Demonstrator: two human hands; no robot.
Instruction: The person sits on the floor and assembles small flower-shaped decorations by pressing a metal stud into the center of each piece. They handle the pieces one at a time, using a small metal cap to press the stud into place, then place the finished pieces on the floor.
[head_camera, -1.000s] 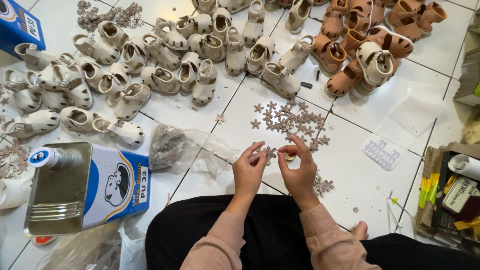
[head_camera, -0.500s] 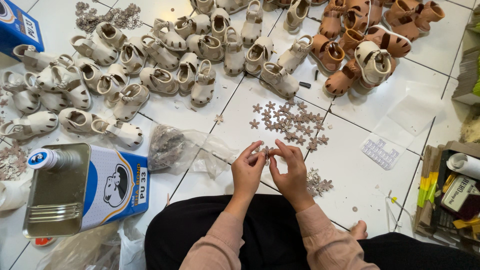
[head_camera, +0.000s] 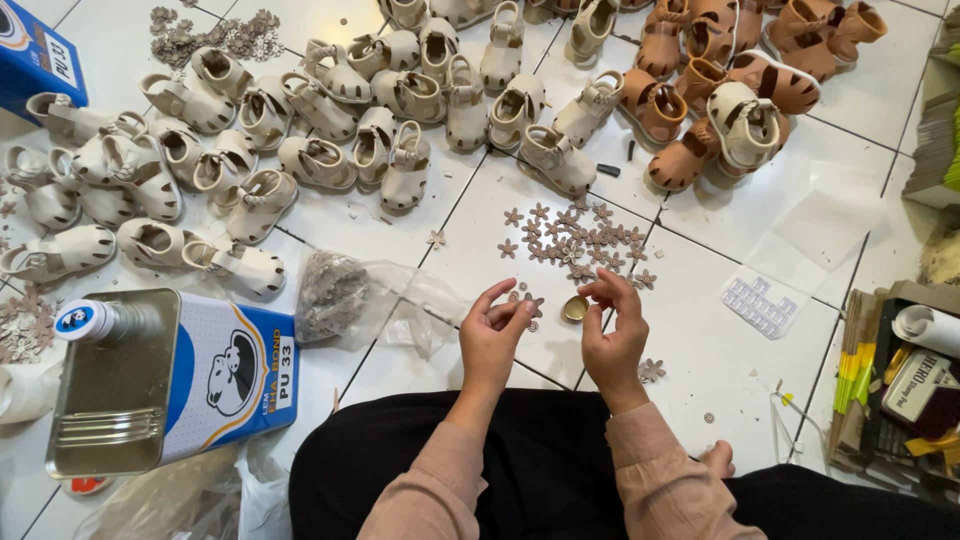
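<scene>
I sit on a white tiled floor (head_camera: 760, 230) with both hands raised just above it, in front of my knees. My left hand (head_camera: 492, 338) has its fingers loosely curled, thumb and forefinger nearly meeting; I cannot tell whether a small piece sits between them. My right hand (head_camera: 612, 335) is bent the same way, fingertips pinched narrow, just beside a little brass cap (head_camera: 574, 308) on the tile. Just beyond my hands lies a scatter of small tan flower shapes (head_camera: 580, 240). Farther off stand rows of cream baby sandals (head_camera: 330, 120) and some brown sandals (head_camera: 700, 90). A blue glue can (head_camera: 200, 380) lies at my left.
</scene>
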